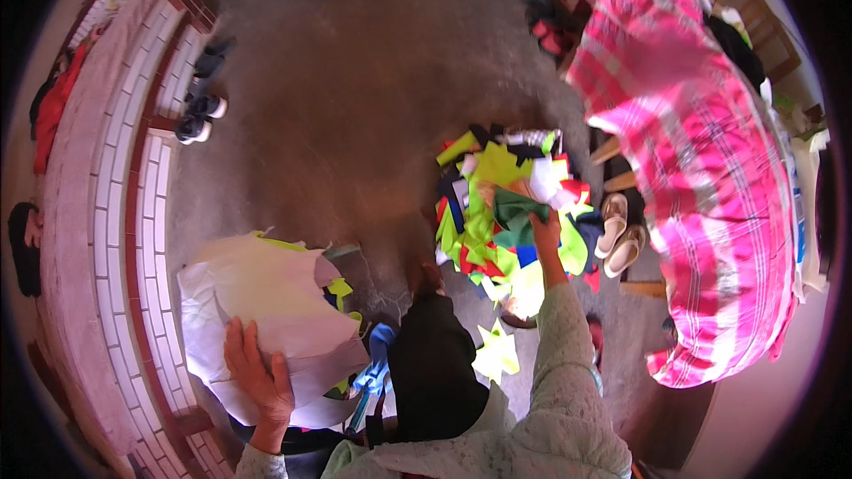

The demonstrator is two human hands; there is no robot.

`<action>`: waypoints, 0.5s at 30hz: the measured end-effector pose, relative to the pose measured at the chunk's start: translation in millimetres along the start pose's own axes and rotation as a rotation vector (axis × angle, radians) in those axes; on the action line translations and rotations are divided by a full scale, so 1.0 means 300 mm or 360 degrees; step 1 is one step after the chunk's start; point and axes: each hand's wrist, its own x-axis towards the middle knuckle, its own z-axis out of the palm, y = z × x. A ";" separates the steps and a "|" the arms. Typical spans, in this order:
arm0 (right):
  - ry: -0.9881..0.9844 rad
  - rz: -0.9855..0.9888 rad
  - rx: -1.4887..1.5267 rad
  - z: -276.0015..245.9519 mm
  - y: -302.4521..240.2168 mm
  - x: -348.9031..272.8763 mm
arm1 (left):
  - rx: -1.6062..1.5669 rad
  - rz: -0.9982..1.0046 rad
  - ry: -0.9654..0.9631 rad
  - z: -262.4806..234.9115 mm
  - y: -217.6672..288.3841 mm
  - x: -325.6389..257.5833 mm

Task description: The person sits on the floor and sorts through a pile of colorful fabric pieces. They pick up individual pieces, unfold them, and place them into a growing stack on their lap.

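Note:
My left hand [257, 372] lies flat with its fingers stretched out on a large white cloth [275, 288], which is draped over something at the lower left. Bits of yellow-green fabric peek out from under its right edge. At the right, my right hand [548, 235] pinches a dark green cloth piece [516, 211] over a heaped pile of fabric scraps [484, 177]. The scraps are yellow-green, red, navy, white and black. Whatever holds the pile is mostly hidden. A pale yellow star-shaped scrap [496, 351] rests on the floor below the heap.
Pale slippers [621, 235] stand right of the pile, beside a bed or couch with a pink plaid cover [674, 124]. Dark shoes [201, 118] stand by a white-brick ledge [124, 150] on the left. A blue item [377, 359] lies by my dark-clothed leg [435, 364].

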 end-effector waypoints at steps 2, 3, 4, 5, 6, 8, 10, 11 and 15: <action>-0.0063 0.0340 0.0671 -0.065 -0.015 -0.010 | -0.0005 -0.0016 -0.0010 -0.018 0.007 -0.001; -0.0122 0.0424 0.0811 -0.093 -0.061 -0.012 | -0.0002 -0.0036 -0.0005 -0.028 0.009 -0.011; -0.0113 0.0368 0.0741 -0.123 -0.104 -0.019 | 0.0001 -0.0040 0.0019 -0.031 0.004 -0.025; -0.0069 0.0359 0.0683 -0.146 -0.170 -0.024 | -0.0017 -0.0060 0.0040 -0.029 0.001 -0.036; 0.0014 0.0203 0.0499 -0.165 -0.163 -0.021 | -0.0045 -0.0055 0.0047 -0.026 -0.001 -0.029; 0.0080 -0.0194 -0.0257 -0.199 -0.213 -0.024 | -0.0090 -0.0055 0.0082 -0.031 -0.002 -0.031; 0.0203 -0.0365 -0.0409 -0.223 -0.243 -0.001 | -0.0089 -0.0090 0.0070 -0.021 -0.006 -0.030; 0.0309 -0.0375 -0.0334 -0.235 -0.254 0.020 | -0.0086 -0.0110 0.0064 -0.014 -0.009 -0.027; 0.0041 -0.0554 -0.0675 -0.329 -0.416 0.048 | -0.0026 -0.0117 0.0179 0.028 -0.038 -0.055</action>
